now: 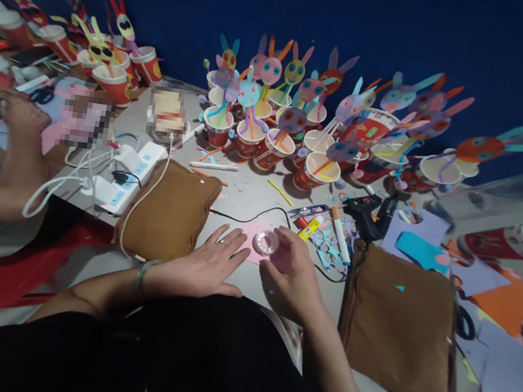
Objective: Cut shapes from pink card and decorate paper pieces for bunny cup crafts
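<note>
A small clear ring, like an empty tape roll, lies on a piece of pink paper at the table's front. My left hand rests palm down to the left, its fingers spread and their tips at the paper's edge. My right hand is at the ring's right side, thumb and fingers apart and curved around it. Whether the fingertips touch the ring, I cannot tell. Scissors, a yellow glue stick or marker and a white marker lie beyond my right hand.
Paper cups with rabbit-eared paper figures stand along the back. Brown cushions lie left and right. A power strip with cables, a black glue gun and coloured paper surround the workspace. Another person's hands work at left.
</note>
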`<state>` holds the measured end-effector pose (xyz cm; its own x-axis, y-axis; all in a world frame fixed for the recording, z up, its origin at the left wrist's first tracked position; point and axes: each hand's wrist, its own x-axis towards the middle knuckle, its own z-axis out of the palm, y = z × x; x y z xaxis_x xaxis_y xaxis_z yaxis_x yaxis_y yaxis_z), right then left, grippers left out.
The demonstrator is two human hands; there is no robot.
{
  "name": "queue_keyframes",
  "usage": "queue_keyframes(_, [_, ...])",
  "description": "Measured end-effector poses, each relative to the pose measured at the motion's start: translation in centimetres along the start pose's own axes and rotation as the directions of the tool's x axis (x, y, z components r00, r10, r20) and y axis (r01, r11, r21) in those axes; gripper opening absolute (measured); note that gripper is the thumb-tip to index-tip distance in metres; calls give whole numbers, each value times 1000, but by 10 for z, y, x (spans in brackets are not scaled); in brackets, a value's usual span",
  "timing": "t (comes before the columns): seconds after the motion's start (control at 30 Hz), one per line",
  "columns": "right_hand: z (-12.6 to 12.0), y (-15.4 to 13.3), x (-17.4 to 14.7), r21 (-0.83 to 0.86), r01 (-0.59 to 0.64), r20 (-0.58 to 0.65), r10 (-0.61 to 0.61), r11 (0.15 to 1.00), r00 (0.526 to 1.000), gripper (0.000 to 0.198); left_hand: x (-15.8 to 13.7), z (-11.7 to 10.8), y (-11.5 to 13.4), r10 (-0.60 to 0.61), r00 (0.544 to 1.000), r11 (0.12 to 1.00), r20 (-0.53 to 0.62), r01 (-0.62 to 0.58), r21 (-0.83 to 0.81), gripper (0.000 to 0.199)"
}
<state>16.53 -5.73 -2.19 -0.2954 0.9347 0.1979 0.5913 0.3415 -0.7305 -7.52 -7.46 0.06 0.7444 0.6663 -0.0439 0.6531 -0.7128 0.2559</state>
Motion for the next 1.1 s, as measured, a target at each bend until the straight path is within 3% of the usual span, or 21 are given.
queue_keyframes(0.33, [7, -4, 5, -153, 28, -55, -37, 988, 998, 58, 5, -2, -1, 59, 998, 997, 18, -60, 39, 81])
queue_keyframes(0.5, [9, -4, 7, -133, 31, -84, -43, 991, 996, 47, 4, 9, -6, 89, 996, 996, 15, -89, -33, 86])
queue_keyframes(0.7, [14, -8, 11, -98, 14, -36, -17, 995, 999, 46, 3, 8, -5, 90, 996, 990, -23, -92, -111, 85])
queue_keyframes(0.93, [17, -5, 12, -113, 58, -63, -65, 992, 996, 56, 5, 5, -5, 77, 997, 992, -13, -77, -101, 82])
queue_keyframes(1.1, [20, -3, 10, -118, 8, -111, -22, 993, 994, 57, 4, 14, -8, 72, 997, 995, -21, -73, -70, 84])
